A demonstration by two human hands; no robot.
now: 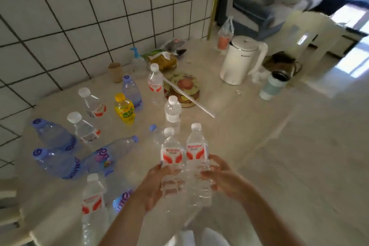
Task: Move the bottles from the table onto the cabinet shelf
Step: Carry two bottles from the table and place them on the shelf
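My left hand [157,183] grips a clear bottle with a red-and-white label [171,156], and my right hand [221,177] grips a second one like it [196,150]. Both stand upright, side by side, over the near part of the pale table [229,126]. Several other bottles stay on the table: a yellow one [124,110], clear ones with white caps [172,112] [154,83] [92,102] [83,128] [92,201], and blue-tinted ones [131,92] [54,134] [58,163], one of them lying on its side [109,152]. No cabinet shelf is in view.
A white kettle [241,60] stands at the table's far right, a pale green mug [274,85] beside it. A round tin [184,90] with a long straw across it sits mid-table. Snack bags [161,60] lie by the tiled wall [79,16]. A cream chair [311,34] stands beyond.
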